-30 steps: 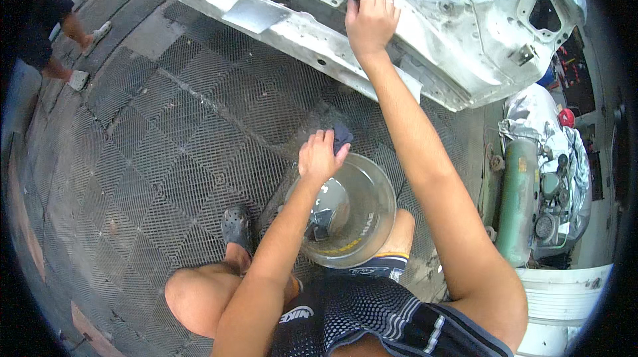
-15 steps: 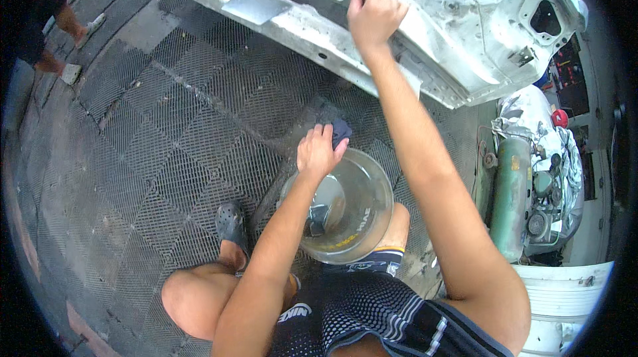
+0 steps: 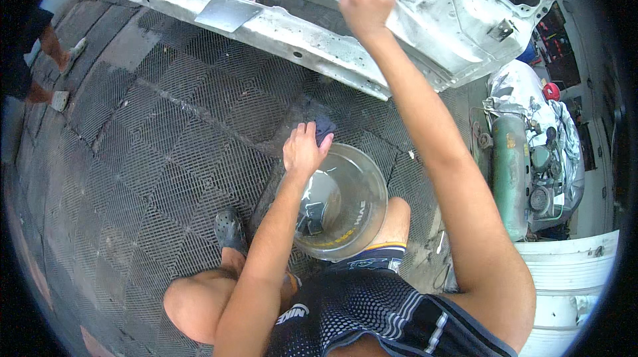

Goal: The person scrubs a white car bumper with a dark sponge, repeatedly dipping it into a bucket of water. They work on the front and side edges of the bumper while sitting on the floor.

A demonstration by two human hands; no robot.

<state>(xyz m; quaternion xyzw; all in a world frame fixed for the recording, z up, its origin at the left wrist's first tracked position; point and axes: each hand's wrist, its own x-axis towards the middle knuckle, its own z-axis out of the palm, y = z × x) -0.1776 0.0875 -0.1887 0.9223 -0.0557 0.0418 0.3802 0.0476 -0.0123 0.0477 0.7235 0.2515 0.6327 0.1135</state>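
My right hand (image 3: pixel 367 3) rests with curled fingers on a bare white-and-grey car body panel (image 3: pixel 442 21) at the far side. Whatever lies under those fingers is hidden. My left hand (image 3: pixel 304 149) is closed on a bunched dark purple cloth (image 3: pixel 324 129) at the far left rim of a clear plastic bucket (image 3: pixel 362 224). Some liquid shows at the bottom of the bucket, along with a small dark object (image 3: pixel 311 217) whose kind I cannot make out. The bucket is between my knees.
A green air compressor tank (image 3: pixel 510 174) stands at the right beside a silver cover (image 3: pixel 515 84). Ribbed white panels (image 3: pixel 565 284) lie lower right. Another person's legs (image 3: pixel 50 51) show at far left. Dark grid tiles (image 3: pixel 166 151) cover the floor.
The view has shifted, so the panel sits farther left and higher. My right hand has slid rightward along the panel. My left hand stays at the bucket rim with the cloth.
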